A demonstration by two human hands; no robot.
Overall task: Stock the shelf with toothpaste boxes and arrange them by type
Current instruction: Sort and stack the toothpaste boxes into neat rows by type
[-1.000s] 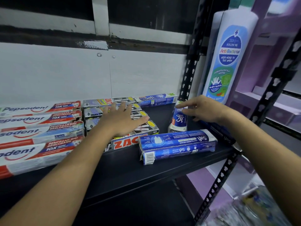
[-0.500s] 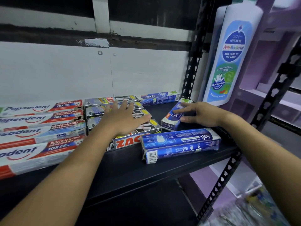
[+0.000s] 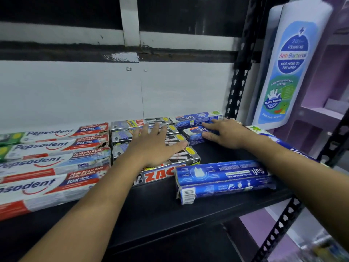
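From the head camera, the right hand (image 3: 224, 133) grasps a Safi box (image 3: 195, 136) at the back of the black shelf (image 3: 160, 205), fingers laid over its top and thumb against its front face. This box lies flat with its long axis running left to right along the back wall. Its left end is close to the Zact boxes (image 3: 156, 176), and it sits just in front of a second Safi box (image 3: 198, 118) lying the same way against the wall. It is blue with a pale panel at its left end and a small red label; the hand hides part of the white name. The left hand (image 3: 156, 146) lies flat and released, fingers spread, on top of the Zact boxes. Left of those, Pepsodent boxes (image 3: 56, 161) lie in rows, also lengthwise left to right. Near the shelf's front edge, two more Safi boxes (image 3: 222, 173) lie side by side, touching, lettering upside down. Another Safi box (image 3: 279, 141) lies angled under the right forearm. A tall wash bottle (image 3: 290, 72) stands at the right.
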